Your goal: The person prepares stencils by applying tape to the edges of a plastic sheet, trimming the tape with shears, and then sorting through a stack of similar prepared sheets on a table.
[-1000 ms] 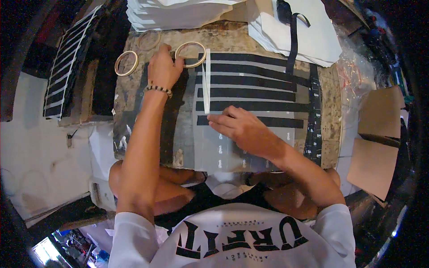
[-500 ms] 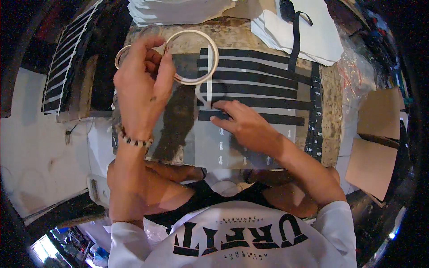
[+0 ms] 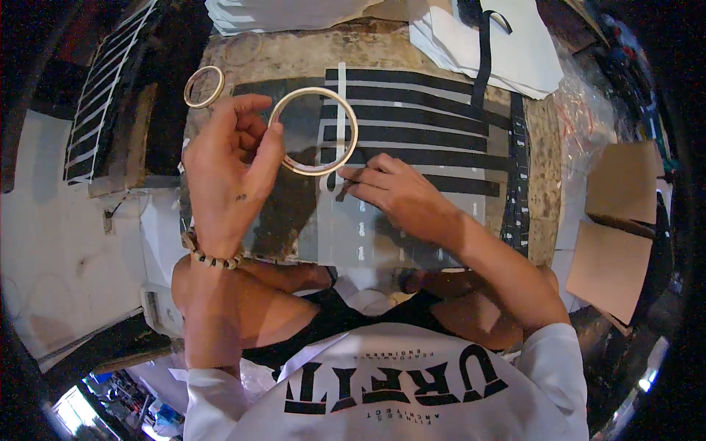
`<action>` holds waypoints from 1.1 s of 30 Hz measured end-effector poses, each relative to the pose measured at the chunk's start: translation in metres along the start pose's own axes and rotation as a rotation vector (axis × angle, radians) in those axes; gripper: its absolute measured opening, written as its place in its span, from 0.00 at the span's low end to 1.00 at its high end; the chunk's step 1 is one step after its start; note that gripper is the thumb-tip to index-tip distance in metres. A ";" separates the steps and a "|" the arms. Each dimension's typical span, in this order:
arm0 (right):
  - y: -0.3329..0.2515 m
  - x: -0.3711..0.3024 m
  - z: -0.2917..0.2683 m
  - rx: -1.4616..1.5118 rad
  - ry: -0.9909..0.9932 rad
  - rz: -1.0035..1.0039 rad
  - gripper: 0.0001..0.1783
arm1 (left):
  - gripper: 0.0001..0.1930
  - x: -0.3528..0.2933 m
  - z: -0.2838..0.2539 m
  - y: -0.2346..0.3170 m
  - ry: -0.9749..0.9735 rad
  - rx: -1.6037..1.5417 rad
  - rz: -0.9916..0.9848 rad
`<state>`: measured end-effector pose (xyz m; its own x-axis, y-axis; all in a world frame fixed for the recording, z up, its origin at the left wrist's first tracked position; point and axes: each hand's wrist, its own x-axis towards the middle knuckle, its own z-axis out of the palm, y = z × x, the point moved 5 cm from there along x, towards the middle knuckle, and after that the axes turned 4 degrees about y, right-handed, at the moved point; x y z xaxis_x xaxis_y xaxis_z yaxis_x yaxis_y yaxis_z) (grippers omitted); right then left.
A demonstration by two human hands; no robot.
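My left hand (image 3: 229, 162) pinches a roll of masking tape (image 3: 354, 132) by its near left side, holding it above the work. A pale strip of tape (image 3: 341, 77) lies across the left ends of several parallel black strips (image 3: 412, 138) and passes under the roll. My right hand (image 3: 401, 192) is beside the lower end of this tape, its fingertips closed together on it. What is under those fingertips is partly hidden. The black strips rest on a grey sheet (image 3: 338, 235) with small white marks.
A smaller tape roll (image 3: 220, 87) lies at the table's far left. White sheets (image 3: 507, 55) with a loose black strap (image 3: 482, 70) are at the far right. Cardboard boxes (image 3: 610, 268) stand right of the table. A rack of black strips (image 3: 110, 92) is at left.
My left hand has brought the tape roll nearer to me, down along the strip ends. My right hand has shifted slightly left, with its fingertips at the tape's lower end.
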<state>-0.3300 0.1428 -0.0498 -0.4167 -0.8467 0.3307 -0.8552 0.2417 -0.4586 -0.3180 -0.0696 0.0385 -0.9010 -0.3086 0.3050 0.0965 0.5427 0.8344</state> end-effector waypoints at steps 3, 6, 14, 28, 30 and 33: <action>0.000 -0.001 0.002 0.000 0.033 -0.002 0.18 | 0.12 -0.003 0.001 -0.009 -0.025 -0.025 -0.006; -0.001 -0.001 0.001 -0.008 0.064 0.015 0.18 | 0.12 -0.005 0.001 -0.011 -0.037 -0.039 -0.026; 0.003 -0.001 0.005 -0.019 -0.009 0.035 0.22 | 0.11 -0.007 0.003 -0.014 -0.109 -0.053 -0.032; -0.001 0.002 0.004 -0.058 -0.126 0.031 0.26 | 0.10 -0.001 0.008 -0.047 -0.101 0.068 0.035; 0.000 0.001 0.006 -0.040 -0.142 0.029 0.27 | 0.10 -0.001 0.009 -0.051 -0.098 0.054 0.047; 0.001 0.002 0.004 -0.013 -0.170 0.024 0.33 | 0.10 0.003 0.017 -0.058 -0.182 0.113 0.063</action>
<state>-0.3300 0.1395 -0.0531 -0.3797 -0.9084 0.1749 -0.8499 0.2679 -0.4537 -0.3331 -0.0890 -0.0172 -0.9573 -0.1307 0.2579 0.1160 0.6433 0.7567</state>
